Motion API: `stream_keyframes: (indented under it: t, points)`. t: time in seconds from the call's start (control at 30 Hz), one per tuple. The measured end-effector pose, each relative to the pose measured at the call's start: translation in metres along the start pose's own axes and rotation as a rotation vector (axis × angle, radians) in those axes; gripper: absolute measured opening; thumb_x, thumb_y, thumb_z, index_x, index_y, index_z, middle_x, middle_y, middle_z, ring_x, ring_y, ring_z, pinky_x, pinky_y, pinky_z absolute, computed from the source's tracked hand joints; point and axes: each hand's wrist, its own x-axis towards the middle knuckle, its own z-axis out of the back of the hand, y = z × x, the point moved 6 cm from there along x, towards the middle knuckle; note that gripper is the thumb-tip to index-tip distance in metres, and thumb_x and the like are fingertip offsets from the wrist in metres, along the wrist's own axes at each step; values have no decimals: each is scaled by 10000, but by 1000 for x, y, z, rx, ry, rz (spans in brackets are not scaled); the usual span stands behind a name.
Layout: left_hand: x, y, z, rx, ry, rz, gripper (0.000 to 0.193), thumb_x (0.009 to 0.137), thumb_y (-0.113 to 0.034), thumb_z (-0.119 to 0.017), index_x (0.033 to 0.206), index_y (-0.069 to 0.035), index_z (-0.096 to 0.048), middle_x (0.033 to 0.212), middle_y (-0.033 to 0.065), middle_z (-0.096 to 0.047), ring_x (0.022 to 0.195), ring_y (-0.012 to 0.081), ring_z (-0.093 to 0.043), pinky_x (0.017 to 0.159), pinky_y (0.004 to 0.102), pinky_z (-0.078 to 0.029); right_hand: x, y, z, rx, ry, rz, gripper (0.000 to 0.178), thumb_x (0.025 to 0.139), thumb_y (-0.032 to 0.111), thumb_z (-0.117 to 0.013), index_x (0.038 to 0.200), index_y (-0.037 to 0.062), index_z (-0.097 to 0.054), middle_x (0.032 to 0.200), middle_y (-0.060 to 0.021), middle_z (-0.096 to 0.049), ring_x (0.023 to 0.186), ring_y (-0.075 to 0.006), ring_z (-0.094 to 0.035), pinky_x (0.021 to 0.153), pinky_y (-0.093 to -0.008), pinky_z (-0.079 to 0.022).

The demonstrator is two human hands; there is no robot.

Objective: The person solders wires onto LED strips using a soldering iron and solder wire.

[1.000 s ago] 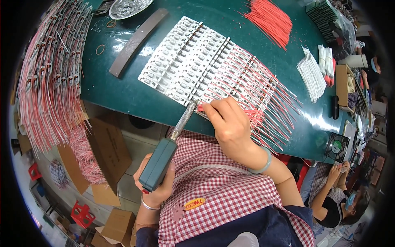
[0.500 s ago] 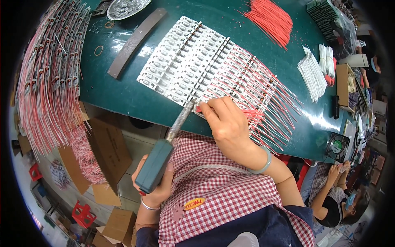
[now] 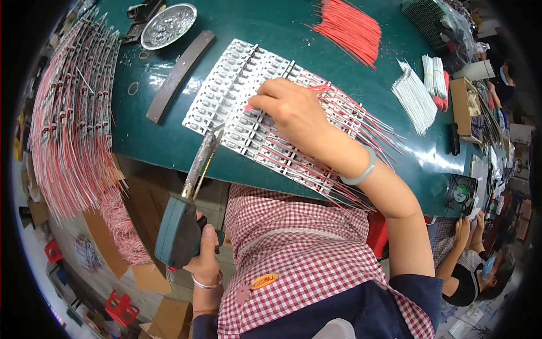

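My left hand [image 3: 205,257] is wrapped round the grip of a dark green soldering gun [image 3: 176,233]. Its long silvery tip points up to the near left part of a white panel of small parts in rows [image 3: 217,93]. Over the middle of that panel is my right hand [image 3: 294,113], fingers pinched on red wires [image 3: 249,107]; their ends poke out at the fingertips and again behind the hand. Red and white wires [image 3: 361,121] are spread across the panel's right side and hang past its edge. My right hand hides part of the rows.
A grey-brown bar [image 3: 179,79] and a metal dish [image 3: 168,27] lie left of the panel. Red wires [image 3: 350,31] and white wires [image 3: 415,101] are piled beyond it. Wired panels [image 3: 73,113] overhang the table's left edge. A small fan [image 3: 460,193] stands right, near a co-worker [image 3: 471,274].
My right hand has moved up and left over the panel with the red wires. The soldering gun has swung left, its tip away from the panel's near edge parts.
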Motion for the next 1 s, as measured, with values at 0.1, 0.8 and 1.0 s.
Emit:
stream_keyframes:
  t: [0.1,0.8,1.0]
  points:
    - [0,-1,1,2,-51,-91,412,882,42,-680,1273,66,-551,1144,173,-648,635,128,-573,514,258,-447,-8,-9,-7,27,24,21,229,763,12,-628,970,53,-717,903,-73,-661,841,-252,-657,713,-364,-545]
    - [0,13,-10,-70,15,52,497,835,101,-637,1314,56,-514,1157,194,-658,570,127,-556,463,246,-430,-84,-22,44,219,-58,115,346,736,-72,-673,1073,-11,-722,939,-125,-687,825,-269,-676,694,-369,-549]
    - [1,16,-12,-74,18,74,489,841,97,-633,1314,55,-514,1178,204,-642,578,130,-559,470,248,-438,-83,-21,49,247,-8,198,288,747,-12,-711,1034,13,-708,921,-88,-692,820,-248,-672,683,-348,-555]
